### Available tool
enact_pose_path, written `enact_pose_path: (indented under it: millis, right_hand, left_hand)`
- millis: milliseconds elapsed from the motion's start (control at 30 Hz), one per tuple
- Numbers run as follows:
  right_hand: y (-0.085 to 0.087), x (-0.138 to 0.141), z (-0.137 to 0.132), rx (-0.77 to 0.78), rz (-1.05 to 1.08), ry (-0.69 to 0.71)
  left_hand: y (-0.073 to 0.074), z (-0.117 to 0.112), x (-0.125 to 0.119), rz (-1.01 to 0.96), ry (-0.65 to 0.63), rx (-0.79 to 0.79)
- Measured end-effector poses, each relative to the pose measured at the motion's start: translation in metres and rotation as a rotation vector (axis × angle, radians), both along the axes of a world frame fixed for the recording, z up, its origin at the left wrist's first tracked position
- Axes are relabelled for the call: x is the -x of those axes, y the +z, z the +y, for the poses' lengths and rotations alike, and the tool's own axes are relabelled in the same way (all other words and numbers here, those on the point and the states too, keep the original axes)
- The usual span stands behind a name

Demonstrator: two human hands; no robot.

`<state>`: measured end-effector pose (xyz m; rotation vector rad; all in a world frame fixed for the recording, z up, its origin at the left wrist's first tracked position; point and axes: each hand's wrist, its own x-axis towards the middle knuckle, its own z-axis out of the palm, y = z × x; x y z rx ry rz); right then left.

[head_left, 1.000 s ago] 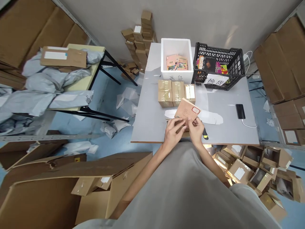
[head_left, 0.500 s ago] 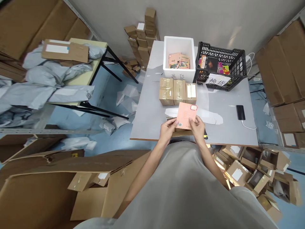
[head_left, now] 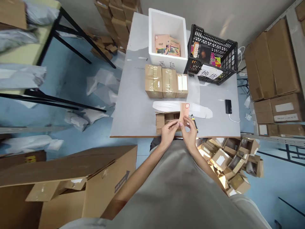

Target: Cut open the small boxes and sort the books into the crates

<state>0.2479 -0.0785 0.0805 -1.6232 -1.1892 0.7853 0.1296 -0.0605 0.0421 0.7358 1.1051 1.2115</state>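
Observation:
Both hands hold a thin, flat pink packet [head_left: 184,110] with a red-framed label, turned so that it looks narrow. My left hand [head_left: 168,133] pinches its lower left edge. Thumb and fingers of my right hand [head_left: 189,132] close on its lower right side. Beneath them, at the table's front edge, an open cardboard box [head_left: 160,122] is partly covered by my hands. Just right of my right hand lies a black and yellow tool [head_left: 193,121], perhaps a utility knife, partly hidden.
Three taped cartons [head_left: 169,83] stand on the grey table [head_left: 135,114]. Behind are a white foam box [head_left: 168,60] of pink packets and a black crate [head_left: 228,63] with colourful packages. A phone [head_left: 228,106] charges at right. Opened boxes [head_left: 220,159] pile on the floor.
The pink packet was facing me broadly and is now turned nearly edge-on. My hands have come closer together below it. The whole view has shifted, showing more of the open box.

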Motion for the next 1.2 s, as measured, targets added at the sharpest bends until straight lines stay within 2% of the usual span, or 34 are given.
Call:
enact_pose_path:
  millis: [200, 267, 333, 400, 467, 600, 700, 867, 1033, 1133, 1200]
  right_hand:
    - [0.010, -0.005, -0.001, 0.129, 0.068, -0.110]
    - [0.010, -0.011, 0.002, 0.151, 0.065, -0.149]
    - [0.009, -0.018, 0.005, 0.162, 0.083, -0.172]
    - [0.006, -0.026, 0.007, 0.168, 0.120, -0.178]
    - [0.002, -0.033, 0.009, 0.184, 0.161, -0.178]
    - [-0.007, -0.038, 0.015, 0.200, 0.256, -0.151]
    - [-0.014, -0.035, 0.024, 0.188, 0.295, -0.122]
    - [-0.019, -0.029, 0.039, 0.151, 0.248, -0.052]
    - [-0.007, -0.014, 0.042, 0.024, 0.095, -0.082]
    - [0.000, 0.006, 0.040, 0.072, 0.174, 0.028]
    - [0.004, 0.017, 0.041, 0.110, 0.228, 0.087]
  left_hand:
    - [0.010, -0.007, -0.014, 0.004, -0.153, -0.109]
    - [0.008, -0.006, -0.014, 0.047, -0.201, -0.184]
    - [0.000, -0.002, -0.014, 0.063, -0.204, -0.207]
    - [-0.012, 0.005, -0.014, 0.041, -0.137, -0.123]
    - [-0.025, 0.013, -0.013, -0.032, -0.067, 0.034]
    - [-0.035, 0.025, -0.003, -0.270, -0.125, 0.283]
    - [-0.032, 0.029, 0.006, -0.309, -0.108, 0.336]
    - [-0.021, 0.033, 0.014, -0.228, 0.009, 0.317]
    - [-0.006, 0.030, 0.022, -0.071, 0.139, 0.181]
    - [0.007, 0.025, 0.022, 0.036, 0.196, 0.085]
    - [0.016, 0.021, 0.019, 0.109, 0.154, 0.017]
